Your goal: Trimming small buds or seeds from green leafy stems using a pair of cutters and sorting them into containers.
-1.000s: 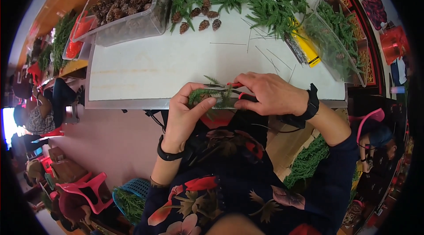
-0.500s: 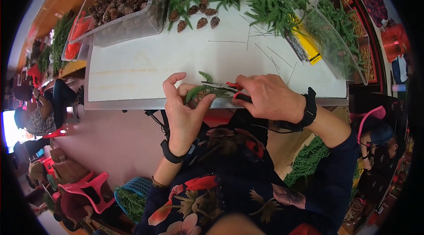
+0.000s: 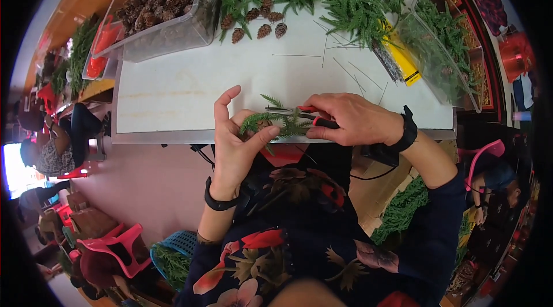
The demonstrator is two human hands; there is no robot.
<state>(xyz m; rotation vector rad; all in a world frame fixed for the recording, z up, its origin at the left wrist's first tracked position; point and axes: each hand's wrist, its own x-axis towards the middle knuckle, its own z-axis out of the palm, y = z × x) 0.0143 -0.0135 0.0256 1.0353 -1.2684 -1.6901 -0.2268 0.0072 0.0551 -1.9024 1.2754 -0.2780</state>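
Two hands, both mine, are occupied at the near edge of the white table (image 3: 173, 106). My left hand (image 3: 237, 134) is closed in a pinch on a green sprig (image 3: 253, 122), thumb laid across it from below; a brown patch among the needles may be a cone, but it is partly covered. My right hand (image 3: 362, 118) is wrapped around the red-and-black handles of a pair of pliers (image 3: 311, 117). The sprig lies between both hands, over the table's metal rim; whether it touches the rim, I cannot tell.

Step in hand, in my judgement: working the tool at the sprig's stem or its binding. The nose of the pliers points left, close against the needles; whether it has bitten on anything is too small to confirm. The next move calls for a firm left pinch and a controlled squeeze, tip clear of my thumb.

Pose: left forearm rises steeply from below, index finger extended upward and off the sprig, other fingers curled behind it. Right forearm enters from the lower right, back of the hand uppermost, thumb tucked beneath the lower handle.
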